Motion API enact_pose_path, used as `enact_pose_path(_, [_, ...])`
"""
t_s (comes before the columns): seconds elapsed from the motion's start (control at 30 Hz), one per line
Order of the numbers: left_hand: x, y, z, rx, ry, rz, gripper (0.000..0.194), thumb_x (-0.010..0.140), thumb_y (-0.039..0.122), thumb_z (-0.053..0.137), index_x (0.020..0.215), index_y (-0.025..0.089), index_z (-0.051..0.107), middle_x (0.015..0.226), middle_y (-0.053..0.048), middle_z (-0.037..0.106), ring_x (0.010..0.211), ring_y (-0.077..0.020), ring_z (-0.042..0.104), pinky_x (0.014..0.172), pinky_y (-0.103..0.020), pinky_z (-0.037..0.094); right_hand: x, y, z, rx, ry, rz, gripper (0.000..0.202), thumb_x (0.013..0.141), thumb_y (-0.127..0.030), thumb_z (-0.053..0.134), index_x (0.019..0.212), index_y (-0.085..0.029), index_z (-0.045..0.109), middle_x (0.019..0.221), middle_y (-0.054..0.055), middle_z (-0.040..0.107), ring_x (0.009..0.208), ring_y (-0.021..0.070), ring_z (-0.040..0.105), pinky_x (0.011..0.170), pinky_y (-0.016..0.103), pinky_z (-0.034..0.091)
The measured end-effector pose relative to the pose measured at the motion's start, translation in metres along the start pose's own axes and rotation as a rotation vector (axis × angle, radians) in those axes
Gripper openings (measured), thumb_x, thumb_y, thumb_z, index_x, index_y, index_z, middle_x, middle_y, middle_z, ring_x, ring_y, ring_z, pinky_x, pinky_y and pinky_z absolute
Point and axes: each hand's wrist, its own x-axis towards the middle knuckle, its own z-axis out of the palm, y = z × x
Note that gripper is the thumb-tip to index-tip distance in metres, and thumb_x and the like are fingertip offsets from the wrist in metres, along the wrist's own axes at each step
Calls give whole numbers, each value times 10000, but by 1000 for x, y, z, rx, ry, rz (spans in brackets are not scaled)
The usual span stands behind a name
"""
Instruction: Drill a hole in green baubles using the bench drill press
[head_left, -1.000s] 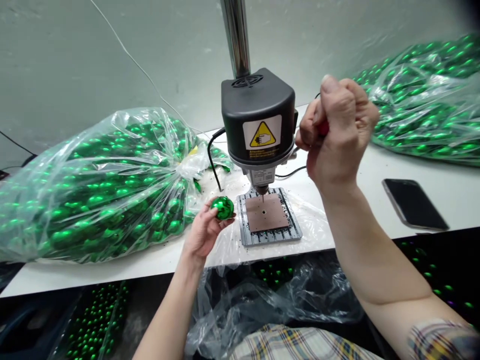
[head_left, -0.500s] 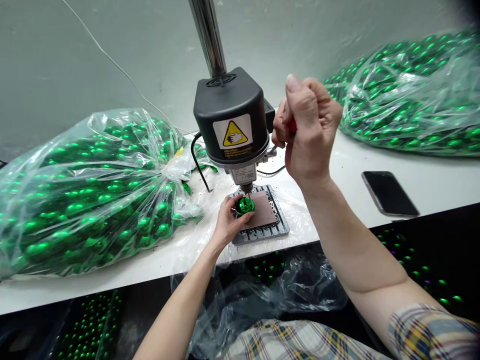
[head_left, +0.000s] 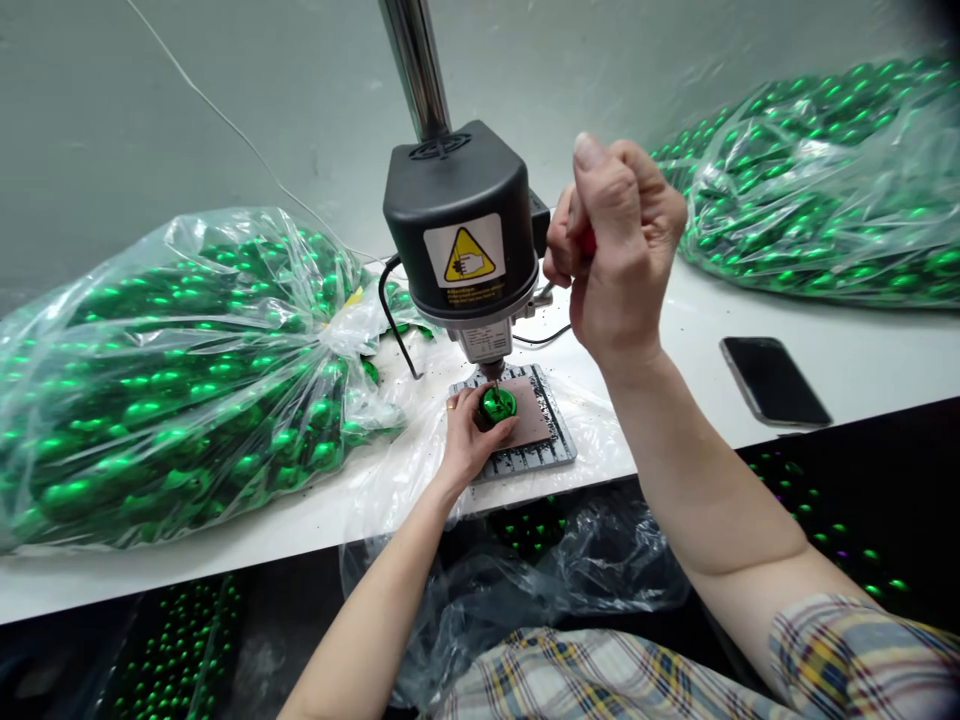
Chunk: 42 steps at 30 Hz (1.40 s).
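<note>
"Biggest first?"
"White bench (head_left: 885,370), with a bulging clear bag (head_left: 172,385) on it; then the drill press (head_left: 456,230); then the right hand (head_left: 619,250) and left hand (head_left: 466,432), well apart, both clamped!"
"Left's on what?"
"At the brown board (head_left: 535,420), curled round a shiny green ball (head_left: 499,404) sitting there, just under the chuck (head_left: 491,369); looks light, thin-shelled, probably slippery, easily cracked; low round the sides is the place to hold it!"
"And the right?"
"Fisted on a red knob (head_left: 589,241), mostly hidden!"
</note>
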Motion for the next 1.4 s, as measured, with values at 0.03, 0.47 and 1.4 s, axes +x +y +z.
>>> enact_pose_path(0.03, [-1, -1, 2, -5, 7, 6, 560, 764, 333, 870, 1281, 250, 673, 1171, -80, 667, 1161, -302, 536, 1050, -459, 431, -1, -1, 0, -3, 0, 9, 593, 868, -672, 637, 632, -244, 301, 464, -71, 332, 379, 68, 270, 344, 262, 224])
enact_pose_path(0.47, [-2, 1, 9, 26, 12, 4, 586, 795, 356, 850, 1325, 232, 634, 1223, -96, 641, 1223, -303, 535, 1090, -477, 432, -17, -15, -3, -63, 31, 43, 575, 907, -600, 645, 598, -238, 322, 477, -57, 346, 422, 81, 268, 417, 300, 240])
enact_pose_path(1.4, [-2, 0, 9, 20, 5, 32, 550, 798, 368, 853, 1288, 230, 646, 1158, -88, 669, 1188, -309, 540, 1062, -467, 441, -76, 15, -41, 46, -100, -331, 504, 914, -150, 576, 558, -169, 219, 498, -53, 240, 457, 58, 244, 484, 289, 289])
